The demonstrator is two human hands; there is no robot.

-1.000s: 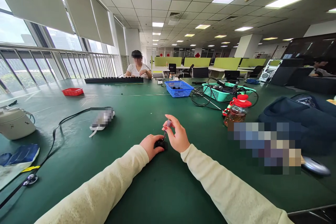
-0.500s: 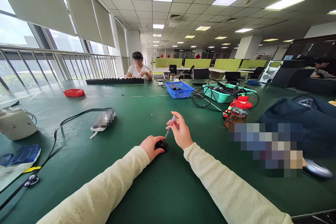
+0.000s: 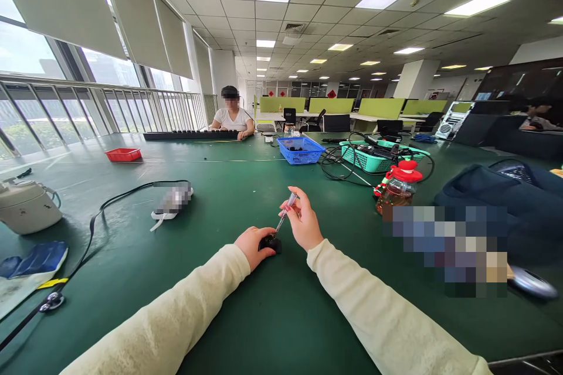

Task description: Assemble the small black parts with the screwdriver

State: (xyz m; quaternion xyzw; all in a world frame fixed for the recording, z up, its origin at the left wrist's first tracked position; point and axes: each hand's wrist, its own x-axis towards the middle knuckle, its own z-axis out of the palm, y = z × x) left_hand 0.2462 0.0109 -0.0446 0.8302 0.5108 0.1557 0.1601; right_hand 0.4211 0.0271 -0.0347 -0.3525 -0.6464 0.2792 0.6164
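On the green tabletop [image 3: 272,310], my left hand [image 3: 252,246] grips a small black part [image 3: 271,244] between thumb and fingers. What kind of part it is, I cannot make out. My right hand [image 3: 304,224] is closed around the clear handle of a small screwdriver [image 3: 288,205], held at a slant. Its shaft runs down to the left, and the tip meets the top of the black part beside my left fingers. Exactly where the tip sits is too small to tell.
Beyond my hands are a blue basket [image 3: 300,151], a green basket [image 3: 373,157] with cables, and a red tray [image 3: 124,155]. Right: a red-lidded bottle [image 3: 398,187] and dark bag [image 3: 505,205]. Left: a black strap [image 3: 91,228] and white pot [image 3: 29,205]. Another person [image 3: 233,117] sits opposite.
My hands, the screwdriver and the black part look almost unchanged. Across the table, the other person's hand has lowered to the table edge.
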